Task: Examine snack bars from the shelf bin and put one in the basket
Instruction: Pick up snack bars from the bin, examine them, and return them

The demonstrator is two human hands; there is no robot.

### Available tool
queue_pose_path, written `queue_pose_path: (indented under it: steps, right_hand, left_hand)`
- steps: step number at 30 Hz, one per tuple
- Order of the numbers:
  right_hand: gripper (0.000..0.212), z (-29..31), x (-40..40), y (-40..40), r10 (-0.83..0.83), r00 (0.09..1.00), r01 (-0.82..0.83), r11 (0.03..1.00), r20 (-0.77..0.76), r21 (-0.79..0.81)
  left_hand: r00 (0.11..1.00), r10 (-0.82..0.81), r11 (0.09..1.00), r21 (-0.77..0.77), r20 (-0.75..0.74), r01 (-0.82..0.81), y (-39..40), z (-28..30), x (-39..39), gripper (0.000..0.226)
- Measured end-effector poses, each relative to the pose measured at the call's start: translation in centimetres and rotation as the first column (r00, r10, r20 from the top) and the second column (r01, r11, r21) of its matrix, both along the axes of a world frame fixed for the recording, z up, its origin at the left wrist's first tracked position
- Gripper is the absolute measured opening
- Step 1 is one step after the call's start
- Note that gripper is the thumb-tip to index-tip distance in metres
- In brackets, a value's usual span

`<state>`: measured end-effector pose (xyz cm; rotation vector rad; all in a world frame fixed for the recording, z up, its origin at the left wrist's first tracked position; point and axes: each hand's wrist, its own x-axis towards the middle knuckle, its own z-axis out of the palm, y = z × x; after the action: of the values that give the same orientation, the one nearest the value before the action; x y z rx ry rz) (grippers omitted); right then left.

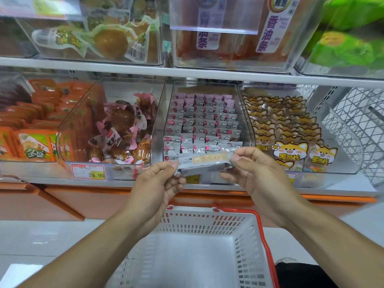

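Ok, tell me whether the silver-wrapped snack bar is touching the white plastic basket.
Apart. The head view shows the silver-wrapped snack bar held between both hands, with orange shelf base visible between it and the white plastic basket below.

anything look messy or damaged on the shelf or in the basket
Nothing stands out. The snack bars sit in tidy rows in their clear bin, and the basket shows nothing inside. The left hand and right hand hold one intact bar flat between them.

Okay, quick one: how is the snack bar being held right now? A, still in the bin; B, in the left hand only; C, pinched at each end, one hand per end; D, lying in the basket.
C: the left hand and right hand each pinch one end of the snack bar, holding it level above the basket.
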<state>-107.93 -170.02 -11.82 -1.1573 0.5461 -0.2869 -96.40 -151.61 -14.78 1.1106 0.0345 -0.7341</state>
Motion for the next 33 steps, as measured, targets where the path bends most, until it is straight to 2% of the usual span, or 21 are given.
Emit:
queue_pose_path:
  steps: [2,4,7,9,12,15,17,18,19,20,21,22,23,26,28,30,31,33]
  right_hand:
    - [0.034,0.1,-0.2,-0.2,0.114,0.991,-0.11,0.992,0.063,-0.057]
    - [0.052,0.3,-0.4,-0.3,0.229,0.972,-0.212,0.949,0.047,-0.234]
    - [0.042,0.5,-0.7,0.0,0.321,0.947,-0.282,0.829,-0.003,-0.483]
    - [0.036,0.6,-0.8,0.3,0.266,0.964,-0.232,0.768,-0.033,-0.597]
    - [0.035,1.3,-0.7,-0.1,0.161,0.987,-0.099,0.709,0.023,-0.698]
    - [0.031,2.0,-0.6,-1.4,-0.016,0.987,0.131,0.64,0.157,-0.757]
    - [0.032,2.5,-0.6,-2.7,-0.118,0.966,0.257,0.521,0.229,-0.814]
    - [0.031,2.7,-0.6,-3.3,-0.147,0.96,0.281,0.456,0.24,-0.844]
    - [0.031,2.7,-0.5,-3.7,-0.166,0.957,0.285,0.399,0.237,-0.871]
    - [0.031,2.5,-0.4,-4.1,-0.172,0.959,0.272,0.345,0.224,-0.898]
    - [0.029,2.3,-0.3,-4.5,-0.163,0.966,0.239,0.283,0.199,-0.929]
    - [0.028,2.0,-0.1,-4.8,-0.149,0.976,0.186,0.209,0.157,-0.96]
    - [0.027,1.7,0.1,-5.0,-0.134,0.985,0.124,0.13,0.106,-0.984]
    - [0.027,0.9,0.6,-5.0,-0.093,0.994,-0.064,-0.096,-0.055,-0.993]
    - [0.019,0.6,1.3,-4.8,-0.131,0.978,-0.193,-0.238,-0.165,-0.952]
    - [0.011,0.5,1.9,-4.7,-0.171,0.956,-0.287,-0.358,-0.24,-0.888]
    - [0.011,0.5,2.1,-4.7,-0.16,0.955,-0.295,-0.417,-0.25,-0.86]
    - [0.008,0.3,2.4,-4.8,-0.091,0.981,-0.193,-0.51,-0.171,-0.838]
  left_hand:
    - [0.999,-0.002,1.0,0.027,-0.033,0.003,0.0,-0.2,0.1,0.009]
    - [0.998,-0.024,0.998,0.058,-0.058,0.027,0.0,-0.3,0.1,0.013]
    - [0.996,-0.062,0.995,0.079,-0.066,0.067,-0.1,-0.4,-0.2,0.019]
    - [0.996,-0.077,0.993,0.09,-0.047,0.081,-0.2,-0.5,-0.3,0.019]
    - [0.994,-0.111,0.991,0.078,-0.013,0.111,-0.3,-0.3,-0.4,0.016]
    - [0.971,-0.181,0.971,0.188,0.158,0.15,-0.4,-0.2,-0.7,0.016]
    - [0.883,-0.264,0.93,0.346,0.389,0.125,-0.4,-0.6,-1.2,0.02]
    - [0.796,-0.324,0.899,0.428,0.512,0.09,-0.4,-0.9,-1.5,0.022]
    - [0.664,-0.407,0.855,0.518,0.627,0.035,-0.3,-1.1,-1.8,0.023]
    - [0.492,-0.495,0.805,0.591,0.716,-0.05,-0.1,-1.2,-2.0,0.023]
    - [0.319,-0.558,0.777,0.617,0.766,-0.123,0.0,-1.2,-2.2,0.025]
    - [0.2,-0.585,0.773,0.615,0.786,-0.156,0.0,-1.3,-2.3,0.028]
    - [0.155,-0.589,0.778,0.608,0.793,-0.155,-0.1,-1.3,-2.3,0.033]
    - [0.098,-0.589,0.783,0.596,0.802,-0.179,-0.3,-1.3,-2.1,0.041]
    - [0.024,-0.628,0.757,0.617,0.778,-0.215,-0.5,-1.5,-1.9,0.045]
    - [-0.013,-0.674,0.719,0.652,0.738,-0.241,-0.6,-1.7,-1.8,0.049]
    - [-0.031,-0.69,0.705,0.662,0.723,-0.253,-0.7,-1.8,-1.7,0.05]
    - [-0.048,-0.715,0.681,0.679,0.697,-0.274,-0.8,-2.1,-1.7,0.051]
